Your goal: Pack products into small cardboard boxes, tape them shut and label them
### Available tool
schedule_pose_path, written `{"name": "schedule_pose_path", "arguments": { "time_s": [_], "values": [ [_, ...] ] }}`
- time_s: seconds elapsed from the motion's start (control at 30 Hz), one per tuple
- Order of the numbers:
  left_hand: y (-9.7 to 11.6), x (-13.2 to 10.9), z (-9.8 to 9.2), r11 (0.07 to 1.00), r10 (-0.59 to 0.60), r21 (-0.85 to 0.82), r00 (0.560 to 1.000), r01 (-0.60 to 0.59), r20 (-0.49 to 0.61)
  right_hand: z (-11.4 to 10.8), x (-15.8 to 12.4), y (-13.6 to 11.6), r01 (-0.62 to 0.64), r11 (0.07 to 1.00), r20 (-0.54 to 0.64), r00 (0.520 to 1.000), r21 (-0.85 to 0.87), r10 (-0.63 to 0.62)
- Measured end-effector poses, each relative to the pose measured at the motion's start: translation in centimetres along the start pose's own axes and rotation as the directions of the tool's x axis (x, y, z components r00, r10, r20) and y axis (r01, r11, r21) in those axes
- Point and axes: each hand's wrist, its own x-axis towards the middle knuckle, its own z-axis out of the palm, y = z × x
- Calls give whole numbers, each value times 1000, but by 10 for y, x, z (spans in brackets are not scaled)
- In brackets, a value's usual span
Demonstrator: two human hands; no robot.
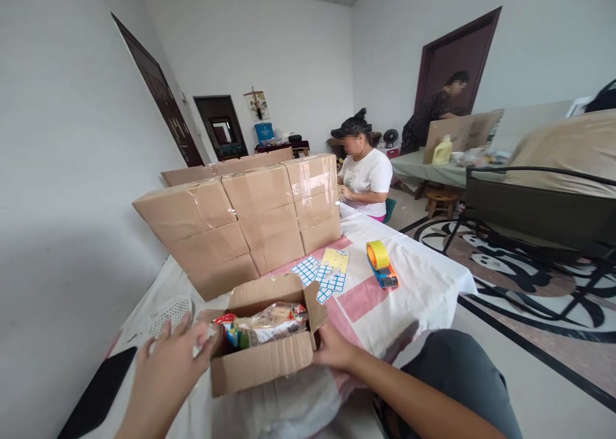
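An open cardboard box [262, 365] stands on the cloth-covered table with its flaps up. Inside it lie packaged items [274, 320] in clear and colourful wrapping. My left hand [168, 368] is at the box's left side, fingers spread and slightly blurred, holding nothing. At the right end, my right hand [334, 348] grips the box by its side, with some fingers hidden behind the cardboard. Sheets of blue-bordered labels [332, 278] and a yellow tape roll on a blue and orange dispenser [380, 262] lie beyond the box.
Stacked closed cartons [264, 214] form a wall across the table [423, 278]. A white perforated object [172, 317] and a black flat item [99, 394] lie at left. One person [368, 176] sits behind the cartons; another stands at a far table.
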Motion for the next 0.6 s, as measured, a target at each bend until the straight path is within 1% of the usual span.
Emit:
{"name": "schedule_pose_path", "arguments": {
  "time_s": [0.03, 0.07, 0.1, 0.13, 0.17, 0.2, 0.23, 0.27, 0.3, 0.33, 0.4, 0.43, 0.47, 0.5, 0.57, 0.6],
  "values": [
    [2, -2, -5, 1000, -5, -31, 999, 4, -37, 0, 0, -1, 1, 1000, 5, 1000, -2, -1],
    [7, -3, -7, 996, 19, -87, 999, -24, -51, -1, 0, -2, 7, 1000, 6, 1000, -4, -7],
    [14, -4, -6, 985, 73, -154, 997, -77, -35, -1, 0, -3, 16, 1000, 5, 1000, -5, -16],
    [23, -4, -3, 966, 141, -219, 990, -135, 9, -2, -1, -3, 28, 1000, 3, 1000, -6, -28],
    [33, -4, 3, 943, 215, -276, 973, -186, 80, -2, -1, -3, 38, 999, 3, 999, -6, -38],
    [41, -4, 9, 923, 277, -321, 946, -212, 171, -3, -1, -4, 45, 999, 7, 999, -7, -45],
    [47, -4, 17, 912, 311, -350, 916, -213, 254, -3, -2, -4, 49, 999, 13, 999, -10, -49],
    [51, -4, 23, 907, 328, -367, 892, -206, 311, -4, -2, -5, 50, 999, 20, 999, -17, -50],
    [53, -4, 28, 906, 332, -372, 885, -202, 327, -4, -2, -6, 51, 998, 25, 998, -27, -50],
    [55, -3, 31, 904, 331, -373, 896, -211, 296, -5, -1, -7, 55, 998, 24, 998, -37, -54],
    [62, -3, 33, 882, 361, -375, 920, -285, 150, -5, -1, -7, 81, 995, 6, 997, -58, -81],
    [68, -3, 32, 859, 404, -374, 911, -349, 79, -5, -1, -7, 101, 993, -1, 995, -68, -101],
    [76, -2, 32, 832, 459, -369, 887, -414, 39, -5, 0, -7, 120, 990, -3, 993, -76, -120],
    [86, -2, 31, 804, 520, -362, 853, -472, 41, -4, 0, -6, 135, 987, 2, 991, -82, -136],
    [104, -1, 30, 759, 618, -352, 777, -548, 122, -4, 0, -5, 143, 986, 22, 990, -90, -142],
    [110, 0, 30, 747, 642, -347, 751, -566, 157, -4, 0, -5, 136, 987, 35, 990, -89, -134]
  ]
}}
